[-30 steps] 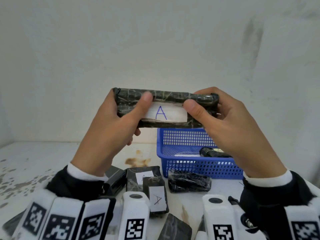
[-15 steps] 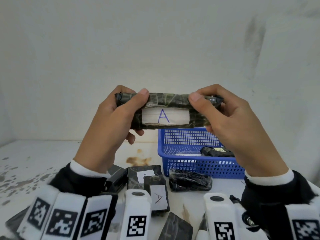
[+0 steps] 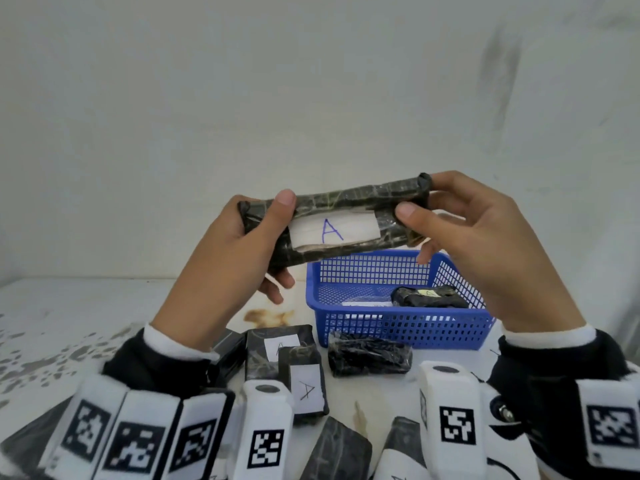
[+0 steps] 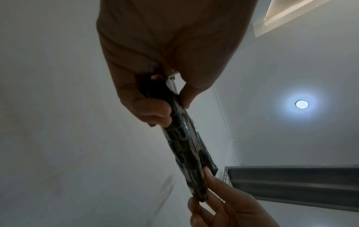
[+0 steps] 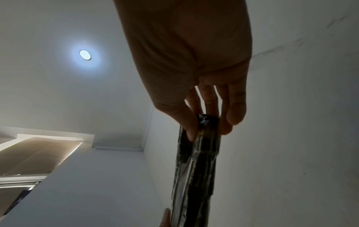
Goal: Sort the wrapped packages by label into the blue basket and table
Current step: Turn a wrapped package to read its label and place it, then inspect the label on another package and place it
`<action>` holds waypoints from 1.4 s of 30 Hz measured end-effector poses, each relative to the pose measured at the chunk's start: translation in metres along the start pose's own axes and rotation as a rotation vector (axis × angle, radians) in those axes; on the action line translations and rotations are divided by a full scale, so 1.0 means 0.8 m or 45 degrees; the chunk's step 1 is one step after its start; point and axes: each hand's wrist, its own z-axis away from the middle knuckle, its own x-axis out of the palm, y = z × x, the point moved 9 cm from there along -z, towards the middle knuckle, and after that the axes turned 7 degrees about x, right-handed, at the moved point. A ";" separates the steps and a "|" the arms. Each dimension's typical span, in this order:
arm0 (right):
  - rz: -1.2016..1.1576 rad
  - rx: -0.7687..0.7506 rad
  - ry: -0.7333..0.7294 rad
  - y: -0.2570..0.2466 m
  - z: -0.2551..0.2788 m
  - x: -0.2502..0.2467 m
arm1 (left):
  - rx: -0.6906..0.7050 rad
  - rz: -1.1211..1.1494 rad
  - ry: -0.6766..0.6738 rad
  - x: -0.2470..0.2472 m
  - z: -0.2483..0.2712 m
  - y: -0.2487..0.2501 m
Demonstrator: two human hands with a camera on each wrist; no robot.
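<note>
Both hands are engaged on one item: the left hand (image 3: pixel 221 268) grips the left end of a long wrapped package (image 3: pixel 337 223), thumb across its front and fingers curled behind, while the right hand (image 3: pixel 485 244) pinches the right end between thumb and fingertips, the remaining fingers loosely spread. Held level in the air, above and just nearer than the blue basket (image 3: pixel 398 327), the package shows its white label (image 3: pixel 332 231) to the head camera, marked with a blue letter A. Both wrist views confirm the two-ended hold and add nothing on the table. Step in hand, by my judgement: reading the label before placement. Which destination belongs to A cannot be settled from these pictures, though the basket holds one dark package (image 3: pixel 429 296) whose yellowish label is too small to read, plus a pale flat item (image 3: pixel 367 303) I cannot identify. Next move calls for releasing one hand and carrying the package to the matching place. Count on the table (image 3: pixel 69 313), near side: two dark packages with white labels (image 3: pixel 304 386), the nearer reading A; one dark package with no label showing (image 3: pixel 369 355) just near the basket; at least three more partly hidden behind the wrist rigs, so the total is uncertain. One basket, one package in hand.
</note>
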 end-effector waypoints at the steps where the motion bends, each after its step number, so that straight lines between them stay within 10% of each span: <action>1: 0.001 0.019 0.019 0.008 -0.003 -0.006 | -0.022 -0.043 -0.017 0.004 0.001 -0.004; 19: 0.757 0.722 0.184 0.223 -0.172 -0.135 | -0.362 -1.213 -0.702 0.089 -0.122 -0.135; 28: 1.033 0.894 -0.022 0.300 -0.223 -0.115 | -0.440 -0.833 -0.741 0.135 -0.125 -0.234; 42: 1.854 0.653 -0.675 0.357 -0.260 -0.055 | -0.438 -0.709 -0.840 0.143 -0.127 -0.290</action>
